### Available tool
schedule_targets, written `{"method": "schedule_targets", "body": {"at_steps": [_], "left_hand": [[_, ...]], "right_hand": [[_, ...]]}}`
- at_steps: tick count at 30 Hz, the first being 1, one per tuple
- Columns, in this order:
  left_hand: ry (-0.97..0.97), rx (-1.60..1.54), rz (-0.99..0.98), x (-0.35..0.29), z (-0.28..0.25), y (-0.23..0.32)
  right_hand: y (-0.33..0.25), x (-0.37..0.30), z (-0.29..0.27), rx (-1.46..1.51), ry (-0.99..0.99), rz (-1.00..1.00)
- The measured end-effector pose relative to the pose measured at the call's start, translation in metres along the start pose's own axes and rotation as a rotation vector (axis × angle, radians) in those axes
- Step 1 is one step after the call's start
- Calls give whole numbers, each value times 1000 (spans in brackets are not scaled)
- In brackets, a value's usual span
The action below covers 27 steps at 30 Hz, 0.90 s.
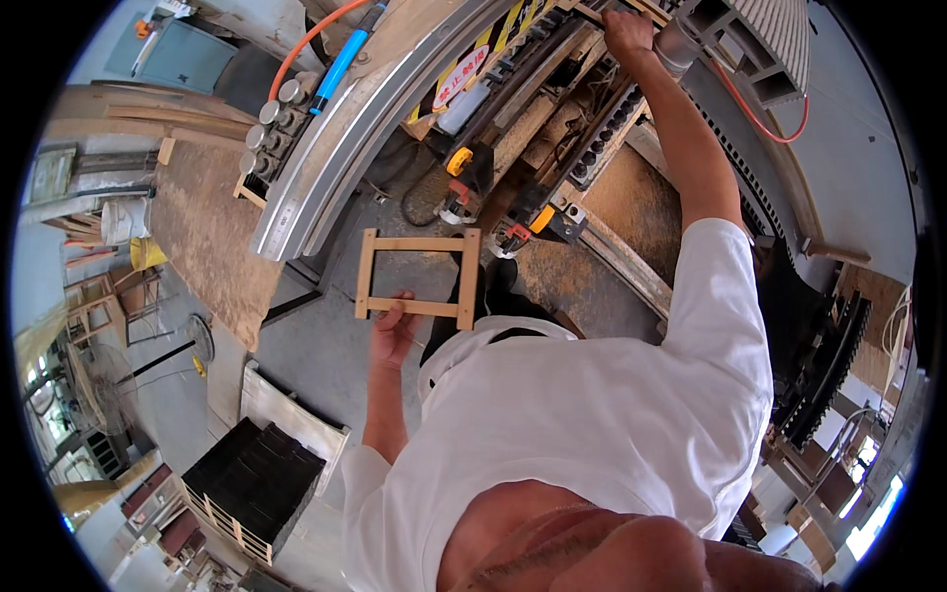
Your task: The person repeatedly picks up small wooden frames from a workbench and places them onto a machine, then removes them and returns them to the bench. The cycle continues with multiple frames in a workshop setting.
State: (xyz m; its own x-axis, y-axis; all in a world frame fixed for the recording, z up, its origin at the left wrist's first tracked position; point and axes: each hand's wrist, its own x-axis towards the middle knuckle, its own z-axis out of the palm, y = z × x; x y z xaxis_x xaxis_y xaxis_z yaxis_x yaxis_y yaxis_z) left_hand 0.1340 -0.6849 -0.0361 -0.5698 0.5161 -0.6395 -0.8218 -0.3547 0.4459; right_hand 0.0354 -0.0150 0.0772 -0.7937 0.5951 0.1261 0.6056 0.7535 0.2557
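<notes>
My left hand (pixel 393 333) grips the lower rail of a small wooden frame (pixel 412 244), its fingers and thumb closed around the bar. The frame has two side posts and two crossbars, and it hangs clear of the machine, in front of my waist. My right arm stretches far forward over the woodworking machine (pixel 552 133). At its far end my right hand (pixel 628 37) is closed beside a grey cylindrical part (pixel 677 47) and some pale wood strips. What those fingers hold, if anything, is hidden.
Yellow-and-red clamp heads (pixel 459 163) stick out at the machine's near end. To the left run a long metal rail (pixel 326 187) and a worn wooden board (pixel 212 227). Sawdust (pixel 631 207) covers the machine bed. A stack of dark pieces (pixel 254 474) stands at lower left.
</notes>
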Motion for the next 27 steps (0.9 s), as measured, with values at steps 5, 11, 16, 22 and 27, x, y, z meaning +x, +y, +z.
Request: {"method": "schedule_targets", "body": {"at_steps": [5, 11, 16, 22, 27], "left_hand": [[70, -36, 174, -14, -25, 14], [218, 103, 269, -18, -47, 14], [417, 294, 404, -19, -37, 16], [586, 278, 526, -15, -61, 38], [587, 192, 617, 17, -99, 84]], "right_hand": [[4, 21, 40, -59, 287, -198], [6, 8, 13, 74, 87, -175], [21, -12, -6, -12, 27, -100], [38, -2, -3, -65, -13, -56], [57, -10, -8, 62, 51, -26]]}}
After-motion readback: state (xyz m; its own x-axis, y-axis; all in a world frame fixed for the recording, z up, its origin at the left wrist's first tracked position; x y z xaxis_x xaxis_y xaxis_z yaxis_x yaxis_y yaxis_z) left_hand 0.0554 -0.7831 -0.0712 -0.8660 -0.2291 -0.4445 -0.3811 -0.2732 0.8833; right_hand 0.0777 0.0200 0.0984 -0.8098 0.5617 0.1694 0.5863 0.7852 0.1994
